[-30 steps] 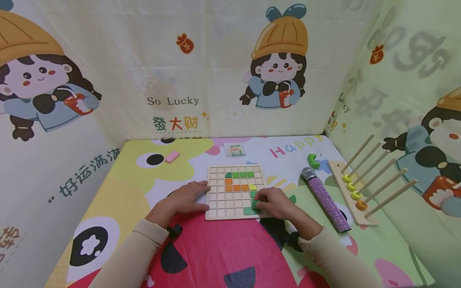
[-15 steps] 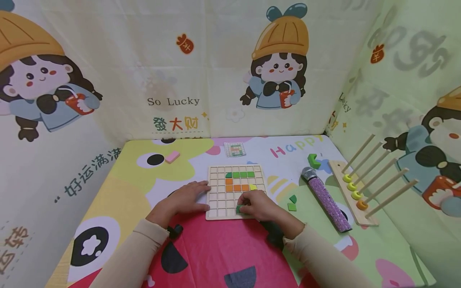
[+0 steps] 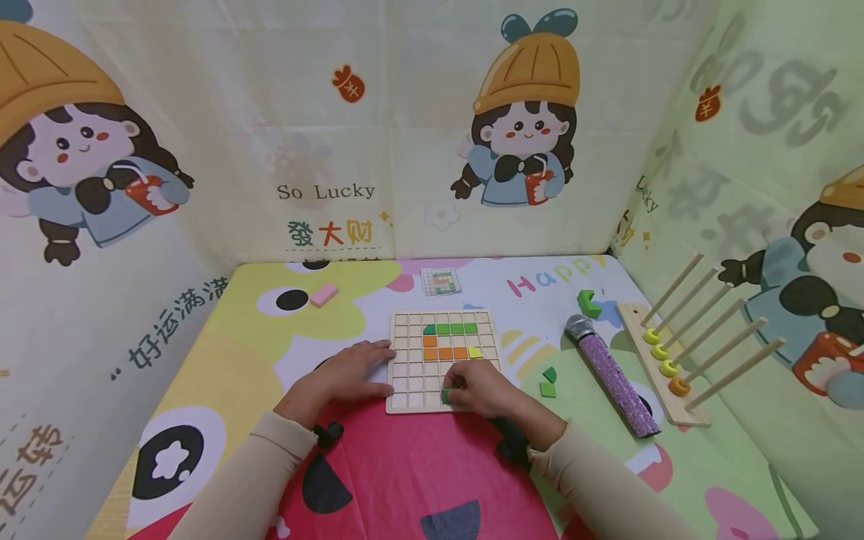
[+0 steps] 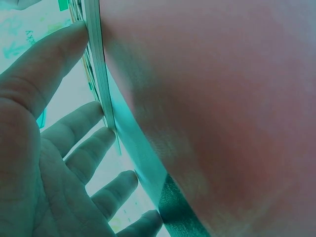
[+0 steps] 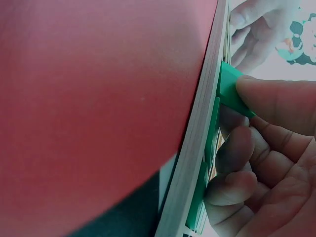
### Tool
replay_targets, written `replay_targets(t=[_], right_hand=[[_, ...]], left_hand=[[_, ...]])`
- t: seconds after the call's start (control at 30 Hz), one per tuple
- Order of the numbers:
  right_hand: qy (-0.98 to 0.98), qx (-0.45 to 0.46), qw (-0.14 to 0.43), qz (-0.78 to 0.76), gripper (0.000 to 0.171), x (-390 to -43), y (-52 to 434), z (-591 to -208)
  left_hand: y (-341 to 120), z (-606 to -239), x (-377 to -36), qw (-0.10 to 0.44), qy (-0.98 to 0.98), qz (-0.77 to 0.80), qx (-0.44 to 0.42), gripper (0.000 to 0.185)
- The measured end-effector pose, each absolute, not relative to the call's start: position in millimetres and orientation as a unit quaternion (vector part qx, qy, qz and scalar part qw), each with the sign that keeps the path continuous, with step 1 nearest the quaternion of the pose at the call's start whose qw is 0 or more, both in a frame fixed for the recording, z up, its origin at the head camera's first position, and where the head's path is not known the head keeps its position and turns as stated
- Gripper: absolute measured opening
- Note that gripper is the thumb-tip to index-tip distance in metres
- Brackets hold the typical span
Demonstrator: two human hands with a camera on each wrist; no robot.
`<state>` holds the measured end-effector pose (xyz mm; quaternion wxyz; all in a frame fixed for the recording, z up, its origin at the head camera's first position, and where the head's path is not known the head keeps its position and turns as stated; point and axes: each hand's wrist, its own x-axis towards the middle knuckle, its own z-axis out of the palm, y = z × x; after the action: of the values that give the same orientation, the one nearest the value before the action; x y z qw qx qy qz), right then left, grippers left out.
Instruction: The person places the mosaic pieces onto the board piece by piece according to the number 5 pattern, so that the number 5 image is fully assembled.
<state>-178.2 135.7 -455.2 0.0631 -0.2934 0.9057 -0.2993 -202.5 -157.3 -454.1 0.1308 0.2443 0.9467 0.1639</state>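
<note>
A pale wooden grid board [image 3: 405,375] lies flat before me. My left hand [image 3: 340,373] rests at its left edge, fingers extended and fingertips touching the rim. Thumb and fingers of my right hand [image 3: 482,388] pinch a green tile [image 5: 231,88] at the board's near row; in the right wrist view it stands tilted against the surface. Other green tiles [image 5: 198,192] lie flat under that hand, partly hidden. Farther up the board sit a row of green tiles [image 3: 456,328], several orange tiles [image 3: 445,353] and a yellow tile [image 3: 475,352].
Right of the board lie a green quarter-round piece [image 3: 550,373] and a green square tile [image 3: 547,389]. Beyond them are a glittery purple microphone [image 3: 616,381], a green notched block [image 3: 589,303] and a peg rack [image 3: 664,375]. A pattern card [image 3: 440,281] and a pink block [image 3: 325,295] lie farther back.
My right hand has moved left from the board's right-hand column to the near row, a green tile in its fingers. Since half a second ago it has barely shifted. The left hand stays put.
</note>
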Motion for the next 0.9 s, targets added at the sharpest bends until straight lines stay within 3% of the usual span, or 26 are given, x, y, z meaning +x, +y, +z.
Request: replay_targets(t=[0.9], right_hand=[[0.933, -0.27, 0.04, -0.236, 0.008, -173.3, 132.7, -460.0]], left_hand=[[-155.5, -456.3, -202.4, 0.13, 0.949, 0.159, 0.238, 0.078]])
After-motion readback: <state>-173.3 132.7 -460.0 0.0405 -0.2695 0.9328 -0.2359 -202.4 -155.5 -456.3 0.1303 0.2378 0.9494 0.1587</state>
